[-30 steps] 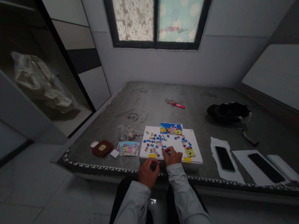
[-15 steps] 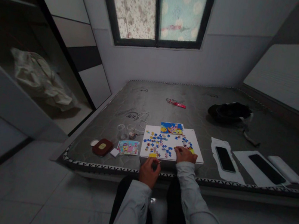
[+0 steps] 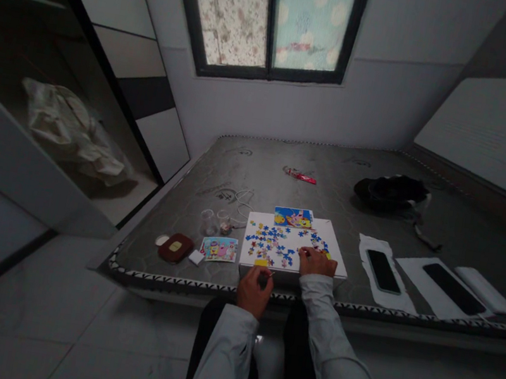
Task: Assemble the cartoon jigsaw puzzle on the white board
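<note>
Many small jigsaw puzzle pieces (image 3: 272, 241), mostly blue with some yellow and pink, lie spread over a white box (image 3: 258, 218). A picture card (image 3: 293, 218) with cartoon figures rests at the box's far edge. My right hand (image 3: 318, 263) is over the box's right half, thumb and fingers pinched on a puzzle piece, mostly hidden by the fingertips. Just in front of the box's near edge is my left hand (image 3: 255, 291), its fingers curled into a pinch with a tiny thing at the tips, too small to name. A yellow patch (image 3: 261, 262) shows above it.
Left of the box are a second cartoon card (image 3: 219, 249), a white square item (image 3: 196, 257), a brown case (image 3: 175, 248) and clear round containers (image 3: 210, 221). To the right lie a phone (image 3: 383, 271), another dark device (image 3: 453, 288) and a black cap (image 3: 392, 194). A red packet (image 3: 300, 175) lies behind.
The whole view has shifted slightly. My right hand stays over the box with only a small change at the fingertips. My left hand holds its pinch at the near edge.
</note>
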`<state>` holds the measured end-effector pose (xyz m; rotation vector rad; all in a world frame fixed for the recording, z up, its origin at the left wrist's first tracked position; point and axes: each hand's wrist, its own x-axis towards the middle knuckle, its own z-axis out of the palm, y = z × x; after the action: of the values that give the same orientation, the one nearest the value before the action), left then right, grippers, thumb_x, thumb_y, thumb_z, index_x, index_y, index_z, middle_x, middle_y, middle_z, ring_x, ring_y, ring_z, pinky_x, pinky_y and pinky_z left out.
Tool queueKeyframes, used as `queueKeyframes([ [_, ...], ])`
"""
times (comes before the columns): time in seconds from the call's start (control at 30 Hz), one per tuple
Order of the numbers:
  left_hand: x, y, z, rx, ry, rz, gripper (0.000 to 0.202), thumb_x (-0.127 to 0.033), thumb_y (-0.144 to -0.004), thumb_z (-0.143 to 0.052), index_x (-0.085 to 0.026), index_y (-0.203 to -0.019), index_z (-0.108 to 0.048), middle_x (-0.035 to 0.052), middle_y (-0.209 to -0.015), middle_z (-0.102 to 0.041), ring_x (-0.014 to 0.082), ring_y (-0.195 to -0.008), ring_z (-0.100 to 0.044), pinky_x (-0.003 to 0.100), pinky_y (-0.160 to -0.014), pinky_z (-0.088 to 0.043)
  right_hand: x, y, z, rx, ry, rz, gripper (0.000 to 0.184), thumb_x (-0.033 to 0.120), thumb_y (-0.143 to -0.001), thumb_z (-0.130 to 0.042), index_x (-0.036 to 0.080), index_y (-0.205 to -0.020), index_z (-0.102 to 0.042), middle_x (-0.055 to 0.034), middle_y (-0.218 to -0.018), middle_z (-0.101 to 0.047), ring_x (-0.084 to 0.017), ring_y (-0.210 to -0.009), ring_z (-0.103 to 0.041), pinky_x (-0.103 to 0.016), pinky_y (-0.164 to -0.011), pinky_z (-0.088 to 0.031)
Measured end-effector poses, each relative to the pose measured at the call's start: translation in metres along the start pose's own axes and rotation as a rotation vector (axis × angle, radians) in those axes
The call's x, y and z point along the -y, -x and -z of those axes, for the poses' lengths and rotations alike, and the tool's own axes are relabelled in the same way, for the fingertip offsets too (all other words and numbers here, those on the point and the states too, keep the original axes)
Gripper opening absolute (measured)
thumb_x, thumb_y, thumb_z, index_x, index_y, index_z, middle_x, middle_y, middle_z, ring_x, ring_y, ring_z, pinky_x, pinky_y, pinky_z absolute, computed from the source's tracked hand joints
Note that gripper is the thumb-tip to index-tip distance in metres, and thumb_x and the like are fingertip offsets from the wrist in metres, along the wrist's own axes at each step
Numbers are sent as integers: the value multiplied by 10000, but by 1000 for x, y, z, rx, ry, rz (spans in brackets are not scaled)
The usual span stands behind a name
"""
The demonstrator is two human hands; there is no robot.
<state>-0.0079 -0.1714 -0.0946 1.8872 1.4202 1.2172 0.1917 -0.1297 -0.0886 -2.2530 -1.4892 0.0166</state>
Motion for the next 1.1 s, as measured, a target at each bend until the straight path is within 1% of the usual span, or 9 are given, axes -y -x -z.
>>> queueKeyframes([
  [0.1,0,0,0,-4,1,1,59,-176,-803,-573,-205,-837,-612,-2,-836,-647,124,-662,-588,241,-638,-458,10,4,1,-26,5,117,316,388,-928,-457,251,-1053,-713,-65,-985,-714,-233,-956,-556,-367,-772,-248],
  [0.2,0,0,0,-6,3,-1,75,-164,-795,-574,-206,-844,-611,-6,-830,-648,121,-654,-585,241,-640,-461,22,10,-2,7,36,208,321,415,-927,-461,270,-1059,-716,-65,-1045,-690,-230,-967,-549,-366,-777,-257],
  [0.33,1,0,2,-20,30,-6,94,-145,-780,-579,-207,-845,-608,2,-844,-653,138,-732,-612,241,-653,-474,35,18,-9,71,84,216,301,420,-902,-510,283,-1081,-711,-83,-1095,-642,-233,-983,-538,-355,-754,-274],
  [0.43,3,0,3,-27,46,-1,108,-134,-776,-573,-206,-850,-605,3,-846,-650,135,-722,-610,244,-657,-483,39,21,-12,99,74,235,292,408,-901,-511,307,-1097,-703,-77,-1098,-625,-228,-994,-536,-347,-744,-280],
  [0.63,5,2,9,-38,45,19,104,-144,-775,-571,-209,-849,-605,4,-839,-652,147,-755,-617,271,-719,-493,44,21,-18,63,66,282,318,381,-916,-477,284,-1144,-677,-82,-1100,-610,-224,-992,-537,-345,-744,-286],
  [0.77,3,3,14,-46,44,19,93,-139,-777,-565,-209,-829,-600,4,-828,-646,156,-806,-621,282,-769,-482,58,8,-19,73,76,344,311,380,-918,-474,277,-1125,-682,-80,-1094,-615,-217,-982,-547,-351,-784,-295],
  [0.87,2,3,15,-42,49,21,92,-131,-775,-565,-206,-820,-597,3,-826,-645,155,-813,-620,280,-775,-477,71,-9,-19,98,113,392,314,379,-923,-465,256,-1109,-687,-93,-1104,-624,-227,-995,-552,-364,-822,-307],
  [0.93,2,4,15,-40,49,24,95,-127,-771,-568,-204,-819,-598,3,-824,-643,154,-807,-618,278,-771,-476,78,-21,-21,117,138,408,293,358,-907,-493,260,-1107,-684,-83,-1105,-634,-230,-998,-558,-373,-845,-315],
  [1.1,5,5,14,-38,44,45,86,-135,-770,-574,-203,-815,-602,3,-825,-644,156,-801,-620,281,-767,-474,87,-46,-29,190,160,367,235,352,-841,-594,262,-1020,-716,-71,-1106,-658,-225,-1006,-576,-389,-915,-308],
])
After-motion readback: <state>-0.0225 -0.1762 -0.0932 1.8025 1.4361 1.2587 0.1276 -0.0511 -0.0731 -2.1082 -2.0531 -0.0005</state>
